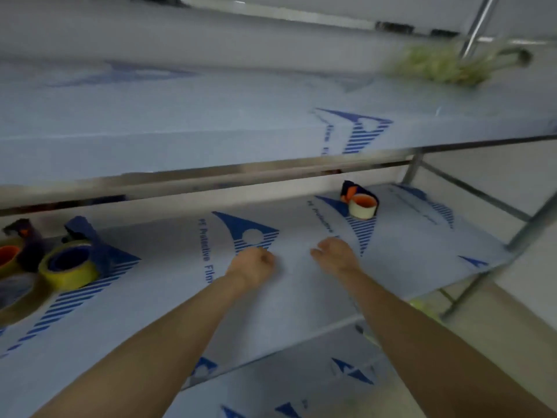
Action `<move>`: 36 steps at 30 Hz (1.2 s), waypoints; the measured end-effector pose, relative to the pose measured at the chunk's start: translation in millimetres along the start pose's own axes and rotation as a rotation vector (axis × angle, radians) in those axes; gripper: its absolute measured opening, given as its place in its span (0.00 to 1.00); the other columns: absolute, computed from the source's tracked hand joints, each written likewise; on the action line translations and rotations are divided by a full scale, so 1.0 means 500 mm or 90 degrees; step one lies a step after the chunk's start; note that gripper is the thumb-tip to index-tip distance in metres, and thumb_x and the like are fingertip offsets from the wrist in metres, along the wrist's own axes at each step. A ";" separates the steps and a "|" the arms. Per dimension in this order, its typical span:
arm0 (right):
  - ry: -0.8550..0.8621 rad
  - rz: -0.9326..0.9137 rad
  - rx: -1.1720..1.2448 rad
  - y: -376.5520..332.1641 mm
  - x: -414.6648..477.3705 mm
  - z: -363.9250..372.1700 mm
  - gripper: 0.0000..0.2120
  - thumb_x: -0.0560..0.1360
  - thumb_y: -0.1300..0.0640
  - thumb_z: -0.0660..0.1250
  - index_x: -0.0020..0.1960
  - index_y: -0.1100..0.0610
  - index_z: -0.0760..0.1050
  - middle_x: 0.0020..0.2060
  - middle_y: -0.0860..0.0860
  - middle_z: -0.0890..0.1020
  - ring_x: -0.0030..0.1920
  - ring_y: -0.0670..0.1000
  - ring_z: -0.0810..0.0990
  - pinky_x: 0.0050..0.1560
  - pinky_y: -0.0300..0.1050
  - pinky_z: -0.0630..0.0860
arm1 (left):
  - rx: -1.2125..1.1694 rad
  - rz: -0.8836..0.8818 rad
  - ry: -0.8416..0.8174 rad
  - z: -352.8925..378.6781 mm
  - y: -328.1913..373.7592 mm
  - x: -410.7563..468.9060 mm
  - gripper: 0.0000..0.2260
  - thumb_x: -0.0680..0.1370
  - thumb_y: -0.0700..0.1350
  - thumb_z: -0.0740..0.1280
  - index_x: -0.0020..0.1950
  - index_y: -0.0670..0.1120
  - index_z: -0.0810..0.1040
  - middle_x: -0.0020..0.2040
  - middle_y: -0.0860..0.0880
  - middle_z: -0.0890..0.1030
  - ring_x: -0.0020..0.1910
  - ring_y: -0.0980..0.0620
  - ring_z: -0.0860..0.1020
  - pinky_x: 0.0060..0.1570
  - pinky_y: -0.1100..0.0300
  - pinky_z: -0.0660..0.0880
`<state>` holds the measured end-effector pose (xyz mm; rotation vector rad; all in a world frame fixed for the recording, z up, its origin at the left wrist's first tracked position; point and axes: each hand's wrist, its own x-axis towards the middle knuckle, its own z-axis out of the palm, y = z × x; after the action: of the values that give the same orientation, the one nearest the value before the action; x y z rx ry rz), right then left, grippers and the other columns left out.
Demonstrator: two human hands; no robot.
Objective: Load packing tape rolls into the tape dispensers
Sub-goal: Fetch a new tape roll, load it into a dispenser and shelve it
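Note:
Both my arms reach over the middle shelf of a metal rack, which is covered in white film with blue print. My left hand hovers above it with fingers curled and nothing in it. My right hand is beside it, fingers loosely bent, also holding nothing. A dark blue dispenser with a pale tape roll on an orange core stands behind my right hand. At the far left, a yellowish tape roll sits in a blue dispenser. Another dispenser with an orange core is cut by the frame edge.
The top shelf overhangs the middle one. A blurred green bundle lies on it at the far right. A lower shelf shows below. Metal posts stand at the right, with pale floor beyond. The frame is motion-blurred.

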<state>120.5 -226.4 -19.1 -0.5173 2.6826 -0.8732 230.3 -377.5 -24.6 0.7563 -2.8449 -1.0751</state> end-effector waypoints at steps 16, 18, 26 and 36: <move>0.013 0.059 0.007 0.433 0.195 -0.349 0.14 0.76 0.56 0.60 0.37 0.65 0.73 0.41 0.61 0.78 0.48 0.60 0.79 0.47 0.47 0.72 | 0.117 0.012 -0.029 0.316 0.425 0.316 0.06 0.77 0.41 0.59 0.40 0.44 0.70 0.44 0.44 0.73 0.43 0.48 0.72 0.43 0.60 0.66; 0.003 0.054 0.025 0.441 0.231 -0.362 0.13 0.77 0.56 0.60 0.42 0.66 0.74 0.46 0.62 0.80 0.52 0.60 0.79 0.52 0.48 0.74 | 0.134 0.038 -0.024 0.324 0.443 0.363 0.02 0.77 0.42 0.62 0.48 0.45 0.74 0.49 0.43 0.74 0.48 0.47 0.73 0.46 0.58 0.67; -0.027 0.025 0.043 0.454 0.355 -0.417 0.14 0.76 0.55 0.61 0.52 0.62 0.79 0.52 0.57 0.82 0.55 0.56 0.79 0.59 0.50 0.76 | 0.157 0.057 0.030 0.363 0.485 0.526 0.23 0.76 0.39 0.67 0.70 0.45 0.67 0.64 0.42 0.73 0.58 0.41 0.75 0.51 0.54 0.72; -0.129 -0.045 0.058 0.526 0.470 -0.470 0.10 0.75 0.56 0.63 0.46 0.60 0.81 0.47 0.54 0.83 0.51 0.52 0.80 0.54 0.45 0.75 | 0.275 0.002 0.008 0.434 0.533 0.586 0.19 0.76 0.45 0.67 0.65 0.43 0.71 0.65 0.43 0.72 0.60 0.44 0.73 0.58 0.55 0.71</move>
<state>-240.8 -5.4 -29.5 -0.6463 2.4436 -0.9053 -182.0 -198.9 -70.5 0.7664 -3.1003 -0.4484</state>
